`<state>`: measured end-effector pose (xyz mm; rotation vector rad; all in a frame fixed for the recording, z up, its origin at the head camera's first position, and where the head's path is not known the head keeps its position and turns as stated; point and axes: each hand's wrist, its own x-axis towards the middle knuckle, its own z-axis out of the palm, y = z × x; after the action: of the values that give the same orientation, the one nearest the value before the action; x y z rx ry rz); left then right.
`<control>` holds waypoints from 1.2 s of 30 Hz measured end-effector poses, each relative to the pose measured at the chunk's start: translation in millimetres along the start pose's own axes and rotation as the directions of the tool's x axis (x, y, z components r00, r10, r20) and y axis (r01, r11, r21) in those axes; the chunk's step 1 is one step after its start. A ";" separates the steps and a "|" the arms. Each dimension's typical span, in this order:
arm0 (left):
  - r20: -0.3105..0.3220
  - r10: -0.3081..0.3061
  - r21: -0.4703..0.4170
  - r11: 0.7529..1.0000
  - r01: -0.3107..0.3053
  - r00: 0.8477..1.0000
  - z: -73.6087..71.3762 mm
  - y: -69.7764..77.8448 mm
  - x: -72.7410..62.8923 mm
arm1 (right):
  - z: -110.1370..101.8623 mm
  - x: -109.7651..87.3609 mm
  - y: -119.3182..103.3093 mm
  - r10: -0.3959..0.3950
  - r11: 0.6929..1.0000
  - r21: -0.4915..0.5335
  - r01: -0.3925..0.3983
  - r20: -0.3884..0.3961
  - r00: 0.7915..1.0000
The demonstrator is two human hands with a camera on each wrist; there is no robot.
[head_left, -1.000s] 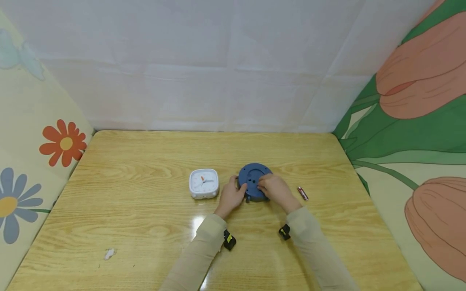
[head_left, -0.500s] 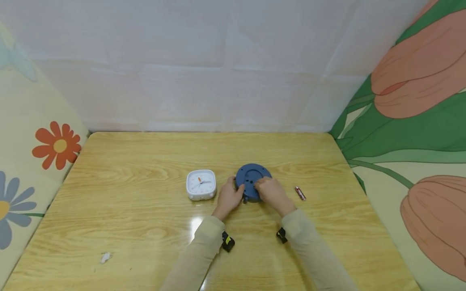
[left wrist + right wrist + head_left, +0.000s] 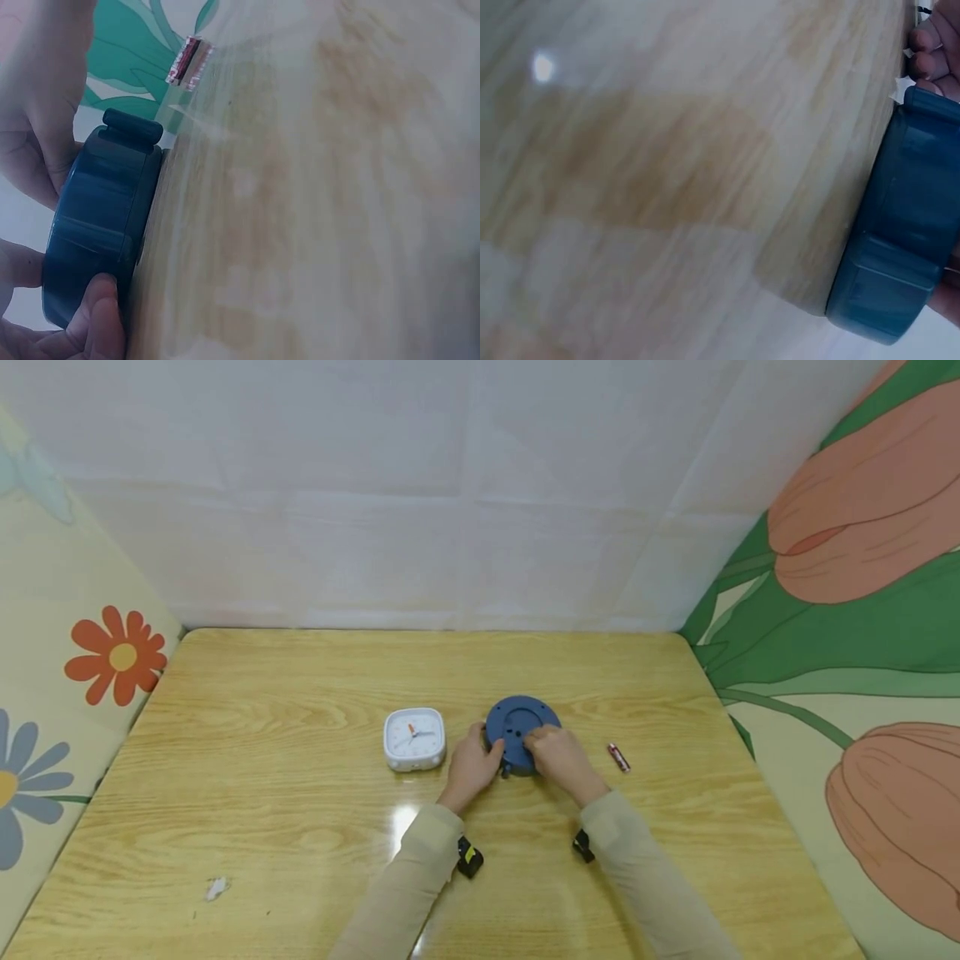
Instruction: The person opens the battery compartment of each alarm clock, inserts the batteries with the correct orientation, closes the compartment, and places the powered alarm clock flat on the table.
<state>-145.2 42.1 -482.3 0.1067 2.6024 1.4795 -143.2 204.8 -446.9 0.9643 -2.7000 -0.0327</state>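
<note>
**Round blue case (image 3: 513, 718) between two hands on the wooden desk (image 3: 300, 835)**

Nearest us, two pale beige sleeves (image 3: 652, 877) come in from the bottom edge, each with a small black wrist device (image 3: 470, 858) near its cuff. Off to the left, at about the same depth, we see a white patch (image 3: 217, 888) on the desk.

Just beyond the cuffs are the hands. The left hand (image 3: 471, 768) has the round blue case in its grip, thumb over the rim and fingers curled round the side; the left wrist view shows this closely. The right hand (image 3: 564, 762) bends its fingers down onto the upper face of the case; whether that grip pinches anything we cannot tell (its fingertips are hidden from us).

The case lies on the desk with its recessed face up, showing a raised ring and small dark holes, and a stubby knob (image 3: 506, 772) sticks out from its near edge. To the right of the right hand, well apart from the case, a red-and-silver battery (image 3: 618, 757) lies at a slant. To the left of the left hand sits a white clock (image 3: 415, 739), dial up, with an orange hand on it.

Farthest off, we find a white cloth (image 3: 450, 502) behind the desk, flanked by a flower-printed panel (image 3: 45, 568) and a tulip-printed panel (image 3: 862, 635).
</note>
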 end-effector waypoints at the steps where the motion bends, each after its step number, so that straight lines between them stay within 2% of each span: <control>1: -0.004 0.001 0.000 1.000 -0.001 1.000 0.1 0.1 0.0 | 0.4 -0.3 0.0 0.000 1.000 -0.004 0.000 0.001 1.000; 9: 0.006 -0.001 -0.019 1.000 0.001 1.000 -0.6 -0.9 0.4 | 1.4 -0.2 -1.5 -0.005 1.000 -0.010 0.005 -0.001 1.000; 23: -0.010 0.002 0.002 1.000 -0.002 1.000 0.8 0.3 -0.8 | 1.9 -2.2 -2.8 -0.007 1.000 -0.029 0.007 -0.018 1.000; 36: -0.026 0.021 0.026 0.999 -0.020 0.999 0.7 0.3 -1.9 | -0.2 -2.6 -5.6 -0.023 0.997 -0.068 0.025 0.026 0.999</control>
<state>-143.1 42.6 -482.2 0.1179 2.6489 1.4643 -137.7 202.0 -447.9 0.9829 -2.6915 -0.1420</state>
